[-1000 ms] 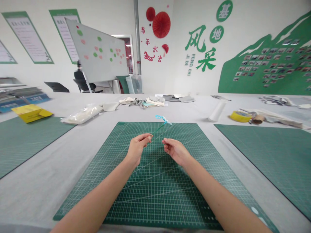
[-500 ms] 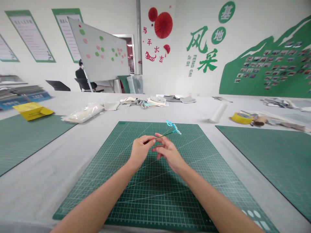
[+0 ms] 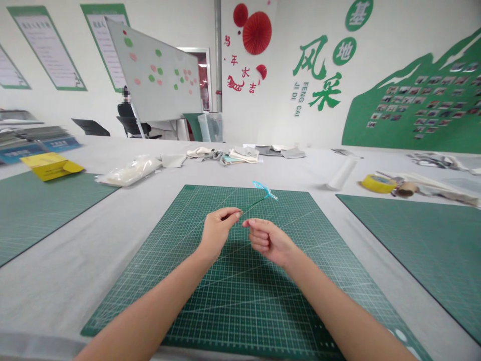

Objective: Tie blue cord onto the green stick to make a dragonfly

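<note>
My left hand point(image 3: 218, 229) pinches the lower end of a thin green stem point(image 3: 254, 204) over the green cutting mat point(image 3: 210, 311). At the stem's upper right end is a light blue, translucent flower-like piece point(image 3: 266, 191). Just right of the left fingertips, my right hand point(image 3: 269, 239) has its fingers curled in and its thumb and forefinger pressed together. Whether something tiny is between those fingertips is too small to tell. Both hands are raised above the mat, with a shadow under them.
Cutting mats lie left point(image 3: 45, 210) and right point(image 3: 421, 240). Farther back are a yellow packet point(image 3: 52, 166), a plastic bag point(image 3: 130, 171), fabric scraps point(image 3: 240, 155), a white roll point(image 3: 341, 173) and yellow tape point(image 3: 378, 183). A person point(image 3: 126, 110) sits beyond the table.
My right hand has drawn slightly down and right, away from the stem, and its spread fingers have curled closed. The left hand keeps its pinch; the blue piece has turned slightly.
</note>
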Available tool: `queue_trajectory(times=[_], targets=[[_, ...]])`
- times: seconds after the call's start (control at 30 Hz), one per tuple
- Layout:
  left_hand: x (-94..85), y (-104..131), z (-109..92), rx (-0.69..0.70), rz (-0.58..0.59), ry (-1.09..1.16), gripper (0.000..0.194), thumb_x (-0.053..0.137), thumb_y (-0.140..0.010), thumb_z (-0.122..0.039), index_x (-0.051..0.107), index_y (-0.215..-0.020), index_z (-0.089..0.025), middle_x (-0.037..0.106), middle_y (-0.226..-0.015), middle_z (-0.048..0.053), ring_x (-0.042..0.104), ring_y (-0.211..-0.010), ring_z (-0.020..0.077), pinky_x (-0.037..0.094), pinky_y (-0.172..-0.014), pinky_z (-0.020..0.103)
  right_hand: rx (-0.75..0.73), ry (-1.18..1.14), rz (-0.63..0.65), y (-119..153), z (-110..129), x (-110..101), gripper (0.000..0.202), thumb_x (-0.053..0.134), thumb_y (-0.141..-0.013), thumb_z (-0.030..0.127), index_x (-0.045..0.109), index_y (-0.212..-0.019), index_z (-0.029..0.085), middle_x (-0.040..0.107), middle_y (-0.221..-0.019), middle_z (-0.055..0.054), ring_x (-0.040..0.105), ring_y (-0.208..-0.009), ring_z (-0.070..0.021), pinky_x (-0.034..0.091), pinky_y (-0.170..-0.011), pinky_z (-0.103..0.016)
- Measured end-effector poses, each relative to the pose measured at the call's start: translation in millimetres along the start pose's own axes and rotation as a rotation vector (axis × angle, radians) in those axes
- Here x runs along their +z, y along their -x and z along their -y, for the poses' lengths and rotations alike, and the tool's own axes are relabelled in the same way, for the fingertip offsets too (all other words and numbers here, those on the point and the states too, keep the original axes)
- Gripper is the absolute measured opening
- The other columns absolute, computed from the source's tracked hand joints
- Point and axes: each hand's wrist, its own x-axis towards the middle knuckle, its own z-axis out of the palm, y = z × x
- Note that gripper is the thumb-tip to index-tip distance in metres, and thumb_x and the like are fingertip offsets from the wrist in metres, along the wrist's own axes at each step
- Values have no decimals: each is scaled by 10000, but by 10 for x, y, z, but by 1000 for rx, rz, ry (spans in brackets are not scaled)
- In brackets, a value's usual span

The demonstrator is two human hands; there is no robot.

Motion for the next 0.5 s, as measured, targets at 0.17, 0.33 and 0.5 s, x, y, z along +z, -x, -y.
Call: queue_trajectory(times=[0.17, 0.33, 0.5], targets=[[-8, -2, 23, 47, 5, -16, 202, 660, -737, -317, 731, -864, -177, 711, -814, 48, 616, -780, 177, 458, -739, 298, -143, -168, -42, 1, 14, 27, 261, 649, -781, 274, 638, -1021, 171, 258, -494, 100, 185, -431, -56, 188, -375, -162], [-19, 7, 43, 137, 72, -127, 182, 619, -778, -297, 736, -862, -186, 713, -880, 54, 626, -832, 185, 461, -781, 305, -203, 96, -197, -66, -101, 62, 302, 633, -795, 362, 619, -1046, 194, 342, -468, 93, 259, -410, -61, 198, -384, -185], [4, 22, 64, 114, 81, -193, 155, 617, -773, -261, 732, -832, -176, 718, -847, 48, 642, -813, 186, 478, -769, 303, -417, 751, -347, -74, -107, 13, 279, 509, -869, 410, 635, -780, 177, 444, -462, 52, 390, -433, -95, 311, -461, -236]])
